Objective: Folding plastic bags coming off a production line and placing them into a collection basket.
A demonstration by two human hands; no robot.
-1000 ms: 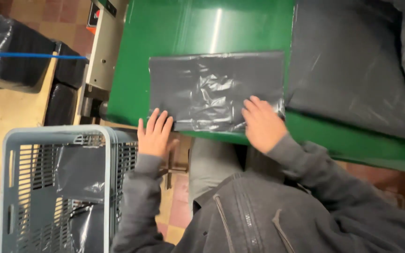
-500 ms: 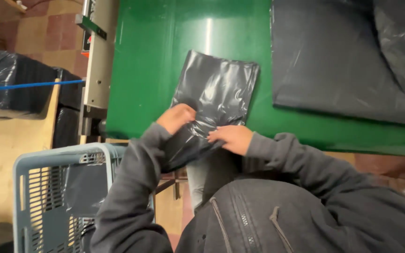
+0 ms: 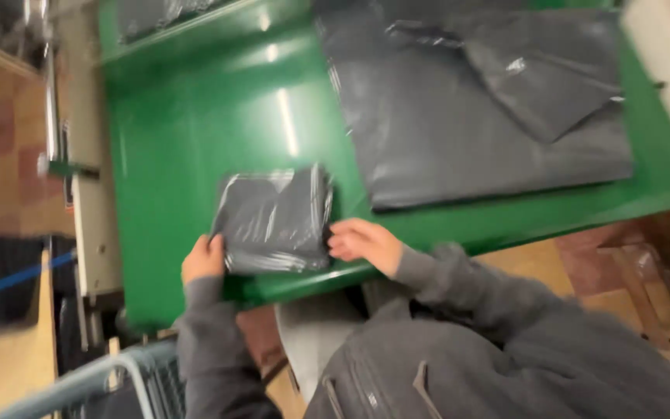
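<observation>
Folded grey bag [image 3: 274, 219] on my green table [image 3: 188, 140].
My left hand [image 3: 203, 260] grips its left edge; my right hand [image 3: 362, 242], fingers curled, presses its right edge.

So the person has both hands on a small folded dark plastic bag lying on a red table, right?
Not quite: the table is green, not red, as the head view shows. The rest holds: the left hand and the right hand are at either side of the small folded dark plastic bag, which lies near the table's front edge.
</observation>
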